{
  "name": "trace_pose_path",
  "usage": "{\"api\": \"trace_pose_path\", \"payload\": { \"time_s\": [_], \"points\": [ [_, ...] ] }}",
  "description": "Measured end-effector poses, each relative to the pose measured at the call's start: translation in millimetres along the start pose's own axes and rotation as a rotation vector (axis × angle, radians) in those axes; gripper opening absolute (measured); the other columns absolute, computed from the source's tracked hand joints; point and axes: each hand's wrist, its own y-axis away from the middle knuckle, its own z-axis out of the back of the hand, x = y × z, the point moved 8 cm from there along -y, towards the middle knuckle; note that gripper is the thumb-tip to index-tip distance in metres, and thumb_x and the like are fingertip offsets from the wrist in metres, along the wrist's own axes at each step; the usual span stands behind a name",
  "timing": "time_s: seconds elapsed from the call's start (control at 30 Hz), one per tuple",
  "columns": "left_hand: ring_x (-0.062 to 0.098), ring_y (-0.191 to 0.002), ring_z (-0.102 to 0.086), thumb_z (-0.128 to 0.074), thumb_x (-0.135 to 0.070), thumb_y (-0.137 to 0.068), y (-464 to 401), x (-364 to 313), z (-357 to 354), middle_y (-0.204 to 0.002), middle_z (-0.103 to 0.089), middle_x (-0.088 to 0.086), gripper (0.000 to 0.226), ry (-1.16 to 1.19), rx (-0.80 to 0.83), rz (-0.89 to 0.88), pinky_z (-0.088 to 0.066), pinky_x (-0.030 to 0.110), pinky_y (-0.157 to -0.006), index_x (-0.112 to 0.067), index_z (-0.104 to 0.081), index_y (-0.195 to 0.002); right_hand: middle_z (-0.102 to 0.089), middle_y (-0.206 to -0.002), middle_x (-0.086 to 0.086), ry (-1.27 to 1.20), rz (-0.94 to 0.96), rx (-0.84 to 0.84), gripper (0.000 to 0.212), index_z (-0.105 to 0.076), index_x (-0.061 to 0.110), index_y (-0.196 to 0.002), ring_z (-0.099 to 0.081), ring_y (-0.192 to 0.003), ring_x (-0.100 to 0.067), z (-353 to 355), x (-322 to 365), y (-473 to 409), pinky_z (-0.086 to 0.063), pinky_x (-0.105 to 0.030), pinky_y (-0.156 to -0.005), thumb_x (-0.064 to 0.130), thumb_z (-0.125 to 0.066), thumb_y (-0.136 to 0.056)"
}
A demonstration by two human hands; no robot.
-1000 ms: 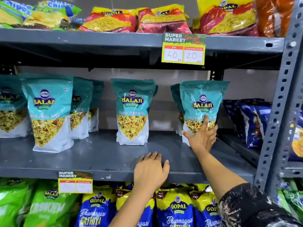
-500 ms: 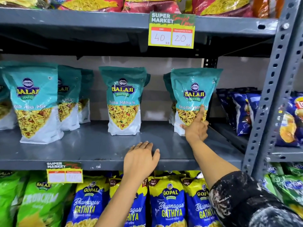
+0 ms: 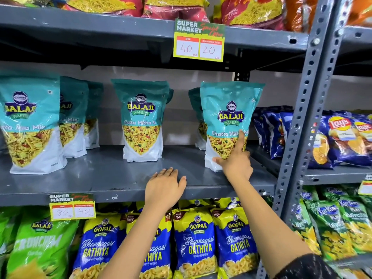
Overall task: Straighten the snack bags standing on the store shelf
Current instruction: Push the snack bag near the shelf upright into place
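Since the earlier frame, only the right hand [image 3: 237, 166] has shifted a little against the teal Balaji Khatta Mitha Mix bag [image 3: 229, 121] at the 3 o'clock side of the middle shelf [image 3: 104, 174]; the thumb now sits lower on the bag's white bottom corner, and the left hand [image 3: 164, 188] has stayed where it was. That right hand has its index finger stretched straight up the bag's front, toward 12 o'clock, its tip touching the printed name, while the thumb presses the lower left corner; the other fingers are curled and their grip cannot be made out. The bag stands upright at the shelf's right end, with a second teal bag [image 3: 194, 105] partly hidden behind it at 9 o'clock. The left hand lies flat, palm down, fingers together, on the shelf's front edge, holding nothing. Another Khatta Mitha Mix bag [image 3: 142, 121] stands upright alone at the shelf's centre, well apart from the first. At the far 9 o'clock end, a row of the same bags [image 3: 30, 125] stands one behind another. A yellow price tag [image 3: 199, 40] hangs on the shelf above, reading 40 and 20. Blue Gopal Gathiya bags [image 3: 194, 244] fill the shelf below.
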Motion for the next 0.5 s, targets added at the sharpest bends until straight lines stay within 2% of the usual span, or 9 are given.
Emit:
{"api": "trace_pose_path", "payload": {
  "time_s": [0.5],
  "points": [
    [0.02,-0.141,-0.03,-0.018,-0.049,-0.096,1,-2,0,-0.154,-0.034,0.005,0.062,-0.008,0.078,-0.012,-0.024,0.038,-0.115,-0.014,-0.035,-0.145,-0.052,-0.116,-0.025,0.02,0.034,-0.054,0.125,0.013,0.043,-0.15,-0.06,-0.1,-0.043,38,-7,38,-0.048,-0.049,-0.075,0.054,-0.082,-0.068]
  ]
}}
